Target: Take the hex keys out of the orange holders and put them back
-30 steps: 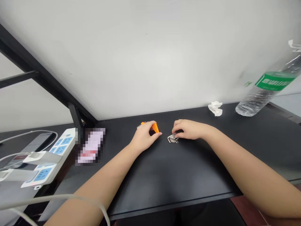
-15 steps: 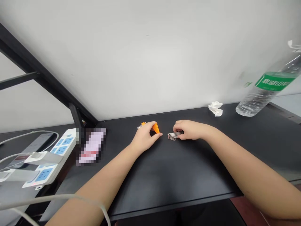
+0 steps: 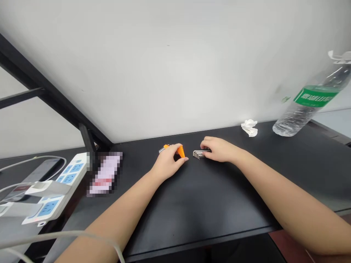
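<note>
In the head view, my left hand (image 3: 168, 162) is closed around an orange plastic holder (image 3: 181, 151), its thumb and fingers on either side. Thin metal rods (image 3: 161, 150) stick out past the holder on the far left side of that hand. My right hand (image 3: 216, 149) pinches a bundle of several L-shaped hex keys (image 3: 197, 154), with their short bent ends pointing left toward the holder. A small gap separates the keys from the holder. My palm and fingers hide the middle of the holder and the keys' right ends.
Both hands are over a black tabletop (image 3: 192, 204) against a white wall. Crumpled tissue (image 3: 249, 128) and a large clear bottle (image 3: 296, 113) with a green label stand at the back right. On the left are a power strip (image 3: 64, 182), white cables and a black metal frame (image 3: 63, 98).
My right hand has shifted slightly left and up with the hex keys, which now lie more level. The left hand holds the orange holder almost still. The whole view has moved a little.
</note>
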Available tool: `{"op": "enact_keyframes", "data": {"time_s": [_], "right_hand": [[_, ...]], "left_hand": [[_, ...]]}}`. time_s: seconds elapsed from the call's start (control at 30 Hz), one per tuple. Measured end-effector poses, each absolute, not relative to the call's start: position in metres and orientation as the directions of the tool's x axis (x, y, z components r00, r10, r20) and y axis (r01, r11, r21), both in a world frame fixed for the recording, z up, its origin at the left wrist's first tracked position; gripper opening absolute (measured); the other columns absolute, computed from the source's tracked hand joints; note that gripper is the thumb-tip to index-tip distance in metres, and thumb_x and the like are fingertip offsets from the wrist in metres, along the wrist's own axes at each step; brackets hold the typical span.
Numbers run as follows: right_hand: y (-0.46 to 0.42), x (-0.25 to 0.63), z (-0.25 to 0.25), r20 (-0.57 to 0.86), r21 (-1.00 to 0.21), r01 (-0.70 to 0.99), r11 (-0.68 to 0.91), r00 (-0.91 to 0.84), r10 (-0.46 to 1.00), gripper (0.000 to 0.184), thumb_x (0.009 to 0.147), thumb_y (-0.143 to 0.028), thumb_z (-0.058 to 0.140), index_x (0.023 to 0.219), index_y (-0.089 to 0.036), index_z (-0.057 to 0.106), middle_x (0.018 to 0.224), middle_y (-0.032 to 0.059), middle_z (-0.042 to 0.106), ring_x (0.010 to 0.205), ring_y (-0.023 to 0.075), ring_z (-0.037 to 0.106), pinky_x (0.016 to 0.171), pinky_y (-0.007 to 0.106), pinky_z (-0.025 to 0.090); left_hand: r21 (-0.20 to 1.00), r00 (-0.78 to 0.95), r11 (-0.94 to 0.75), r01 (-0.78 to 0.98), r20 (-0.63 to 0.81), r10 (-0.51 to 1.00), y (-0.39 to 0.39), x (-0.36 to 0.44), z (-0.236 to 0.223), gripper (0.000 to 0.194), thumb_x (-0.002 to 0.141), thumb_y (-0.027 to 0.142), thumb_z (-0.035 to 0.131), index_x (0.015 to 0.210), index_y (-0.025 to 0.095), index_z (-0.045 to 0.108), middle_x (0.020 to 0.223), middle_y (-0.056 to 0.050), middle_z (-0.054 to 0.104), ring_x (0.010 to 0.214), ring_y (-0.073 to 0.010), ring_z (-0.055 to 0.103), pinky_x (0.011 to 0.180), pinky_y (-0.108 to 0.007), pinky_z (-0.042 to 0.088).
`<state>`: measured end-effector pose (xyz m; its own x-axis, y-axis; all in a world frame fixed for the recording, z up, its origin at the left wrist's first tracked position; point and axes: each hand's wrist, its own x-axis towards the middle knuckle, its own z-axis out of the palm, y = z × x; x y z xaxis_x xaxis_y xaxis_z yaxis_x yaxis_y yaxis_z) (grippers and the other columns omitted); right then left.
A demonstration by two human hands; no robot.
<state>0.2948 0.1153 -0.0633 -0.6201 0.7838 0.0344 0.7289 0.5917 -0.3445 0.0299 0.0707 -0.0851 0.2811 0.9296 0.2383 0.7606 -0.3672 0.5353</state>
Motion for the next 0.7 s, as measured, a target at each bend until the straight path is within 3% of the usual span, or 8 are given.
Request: {"op": "enact_keyframes", "data": {"time_s": [0.3,0.53,0.7], "right_hand": [[0.106,0.288,-0.055,-0.047,-0.241,0.682,0.690,-0.719,0.694,0.017,0.089,-0.014,0.057,0.081,-0.019,0.071,0.094,0.0064,0.063,0.082,0.0183,0.059,0.071,0.029,0.040],[0.100,0.280,-0.049,-0.147,-0.143,0.756,0.639,-0.655,0.742,0.021,0.090,-0.015,0.053,0.076,-0.018,0.067,0.094,0.0071,0.065,0.066,0.0144,0.056,0.061,0.029,0.037],[0.093,0.275,-0.049,-0.230,-0.097,0.785,0.612,-0.616,0.753,0.011,0.085,-0.015,0.057,0.078,-0.017,0.065,0.090,0.0072,0.065,0.061,0.0152,0.054,0.054,0.028,0.034]], "left_hand": [[0.543,0.292,-0.385,0.746,0.253,0.922,0.072,0.029,-0.088,0.040,0.086,0.043,0.071,0.120,0.026,0.061,0.107,-0.003,0.071,0.095,-0.0233,0.066,0.085,-0.037,0.052],[0.527,0.321,-0.414,0.742,0.263,0.910,0.071,0.028,-0.087,0.039,0.088,0.043,0.070,0.122,0.027,0.060,0.112,-0.003,0.072,0.099,-0.0245,0.068,0.090,-0.040,0.053],[0.537,0.317,-0.405,0.740,0.251,0.914,0.070,0.028,-0.088,0.044,0.087,0.042,0.070,0.126,0.026,0.058,0.121,-0.005,0.072,0.111,-0.0266,0.068,0.097,-0.042,0.053]]}}
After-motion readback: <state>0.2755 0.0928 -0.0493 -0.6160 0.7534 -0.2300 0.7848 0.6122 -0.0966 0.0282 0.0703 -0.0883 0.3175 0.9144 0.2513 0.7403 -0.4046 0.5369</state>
